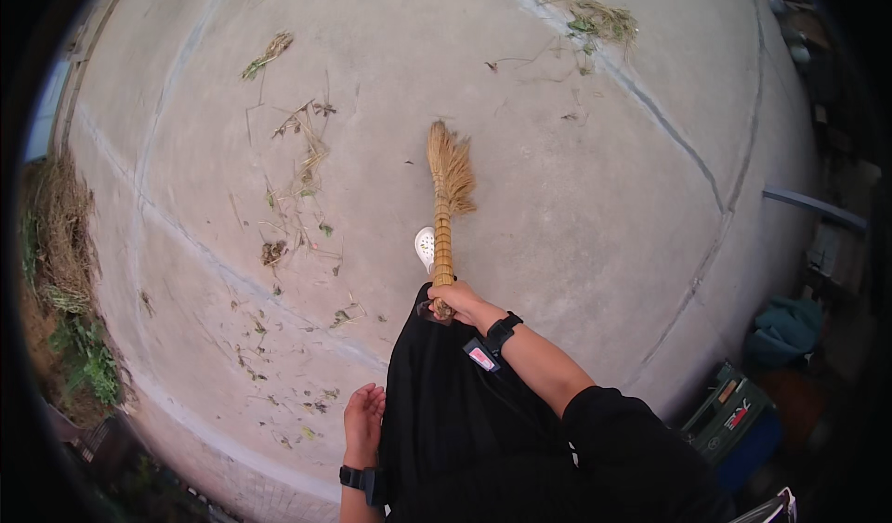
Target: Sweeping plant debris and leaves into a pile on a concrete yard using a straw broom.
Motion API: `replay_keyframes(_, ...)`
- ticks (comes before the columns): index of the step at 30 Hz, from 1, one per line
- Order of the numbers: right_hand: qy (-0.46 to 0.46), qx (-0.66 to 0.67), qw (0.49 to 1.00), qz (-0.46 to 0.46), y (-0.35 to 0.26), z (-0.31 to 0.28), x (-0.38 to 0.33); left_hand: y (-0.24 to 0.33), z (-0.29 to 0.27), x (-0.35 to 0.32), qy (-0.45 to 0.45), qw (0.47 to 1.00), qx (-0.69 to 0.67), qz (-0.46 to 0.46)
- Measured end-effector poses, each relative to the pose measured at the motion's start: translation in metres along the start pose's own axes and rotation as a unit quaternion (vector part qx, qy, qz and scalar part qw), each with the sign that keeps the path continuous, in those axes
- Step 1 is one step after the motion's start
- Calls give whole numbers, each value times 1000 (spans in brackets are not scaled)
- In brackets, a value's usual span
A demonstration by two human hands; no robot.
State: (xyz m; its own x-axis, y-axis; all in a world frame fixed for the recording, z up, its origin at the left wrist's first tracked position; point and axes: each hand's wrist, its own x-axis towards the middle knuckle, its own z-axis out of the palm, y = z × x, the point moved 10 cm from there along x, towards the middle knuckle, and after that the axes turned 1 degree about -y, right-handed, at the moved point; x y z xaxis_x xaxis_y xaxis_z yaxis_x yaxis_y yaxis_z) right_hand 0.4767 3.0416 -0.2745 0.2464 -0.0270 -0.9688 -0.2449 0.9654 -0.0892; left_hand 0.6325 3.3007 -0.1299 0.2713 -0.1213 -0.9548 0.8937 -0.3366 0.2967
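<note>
A straw hand broom (443,216) points away from me, with its tan bristles fanned out at the far end, close to the concrete floor; I cannot tell whether they touch it. My right hand (455,300) is wrapped round the near end of its bound handle, in front of my black clothing. Down at my left side, my left hand (364,416) hangs loosely with its fingers stretched and slightly bent, holding nothing. Dry stalks and leaves (302,161) lie scattered on the floor to the left of the broom.
A small heap of straw and green leaves (599,23) lies at the far right. Plants and dry grass (74,272) border the left edge. A dark green crate (729,411) and a teal cloth bundle (785,330) stand at right. My white shoe (426,246) shows beside the broom.
</note>
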Motion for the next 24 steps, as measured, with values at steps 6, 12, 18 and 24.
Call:
replay_keyframes(6, -183, 84, 979, 27, -44, 89, 5, 48, 36, 6, -1, 1000, 19, 7)
replay_keyframes(12, -120, -172, 977, -46, -102, 9, -57, 74, 57, 21, -16, 999, 51, -1)
replay_keyframes(18, 166, -221, 955, -112, -134, -191, -144, 78, 104, 29, -44, 997, 68, -6)
replay_keyframes(24, 250, -72, 962, -87, -148, -339, -153, 76, 150, 27, -11, 998, 55, -1)
